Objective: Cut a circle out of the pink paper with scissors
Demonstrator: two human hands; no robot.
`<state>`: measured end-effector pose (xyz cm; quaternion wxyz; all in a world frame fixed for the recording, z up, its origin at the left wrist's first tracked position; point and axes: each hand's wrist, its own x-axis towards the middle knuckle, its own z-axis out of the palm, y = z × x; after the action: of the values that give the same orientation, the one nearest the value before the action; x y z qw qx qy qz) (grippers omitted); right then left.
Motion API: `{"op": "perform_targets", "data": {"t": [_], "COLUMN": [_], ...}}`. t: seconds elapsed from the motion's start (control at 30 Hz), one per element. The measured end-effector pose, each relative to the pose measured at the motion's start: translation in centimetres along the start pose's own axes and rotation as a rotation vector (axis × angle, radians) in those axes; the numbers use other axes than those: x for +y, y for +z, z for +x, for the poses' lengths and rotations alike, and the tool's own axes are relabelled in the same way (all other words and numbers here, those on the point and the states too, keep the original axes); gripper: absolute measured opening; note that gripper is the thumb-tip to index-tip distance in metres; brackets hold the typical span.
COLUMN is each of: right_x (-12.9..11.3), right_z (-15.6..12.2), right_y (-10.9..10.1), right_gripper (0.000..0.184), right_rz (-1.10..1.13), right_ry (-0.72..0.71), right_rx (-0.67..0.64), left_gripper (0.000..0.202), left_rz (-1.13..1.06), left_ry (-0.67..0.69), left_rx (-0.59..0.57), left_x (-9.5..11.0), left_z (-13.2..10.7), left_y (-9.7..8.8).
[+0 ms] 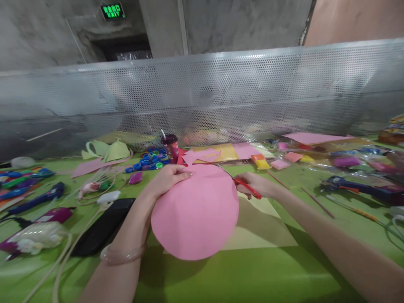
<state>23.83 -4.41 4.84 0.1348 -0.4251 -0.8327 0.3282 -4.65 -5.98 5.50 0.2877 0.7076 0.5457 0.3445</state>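
**Pink paper disc mostly round, scissors at its upper right edge**

Pink paper disc is held up in front of the person, over a pale yellow sheet on the green table cover. Left hand pinches its upper left rim, thumb on top, other fingers hidden behind. Right hand is closed round the red-handled scissors; blades lie along the rim, can't tell if they're apart.

Progress, my read: sides and bottom look done, one smooth curve. Top edge near the blades is flatter, so probably what's left; can't confirm from here.

Materials: disc is matte, thin, stiff enough to stay nearly flat with a faint bow. Yellow sheet is the same sort of stock, straight-edged. Table cover is smooth, slightly glossy.

Further out: black slab, flat and rounded, by the left forearm. Beyond the disc, angular pink paper pieces, small blue pots, and a dark lidded cup with a straw. Soft-looking orange and yellow blocks past the right hand. Perforated metal screen at the back.
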Motion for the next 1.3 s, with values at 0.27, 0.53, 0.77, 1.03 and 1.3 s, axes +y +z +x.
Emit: {"op": "perform_targets", "data": {"t": [0.27, 0.53, 0.77, 1.03, 1.3], "right_x": [-0.16, 0.16, 0.32, 0.08, 0.29], "right_z": [0.06, 0.12, -0.06, -0.21, -0.11], "right_y": [0.05, -0.16, -0.6, -0.79, -0.82], "right_gripper": [0.019, 0.018, 0.02, 0.02, 0.019], "right_rz": [-0.003, -0.07, -0.107, -0.113, -0.155], "right_ry": [0.034, 0.02, -0.023, -0.018, -0.022], "right_rx": [0.002, -0.01, -0.047, -0.055, -0.054], "left_gripper": [0.031, 0.033, 0.032, 0.033, 0.033], "left_rz": [0.005, 0.006, -0.012, 0.005, 0.031], "left_ry": [0.013, 0.016, -0.003, 0.008, 0.016], "left_rx": [-0.015, -0.031, -0.052, -0.068, -0.083], "left_x": [-0.16, -0.11, -0.07, -0.07, 0.1], "left_z": [0.02, 0.02, -0.06, -0.03, -0.11], "left_y": [-0.19, -0.43, -0.39, -0.43, -0.47]}}
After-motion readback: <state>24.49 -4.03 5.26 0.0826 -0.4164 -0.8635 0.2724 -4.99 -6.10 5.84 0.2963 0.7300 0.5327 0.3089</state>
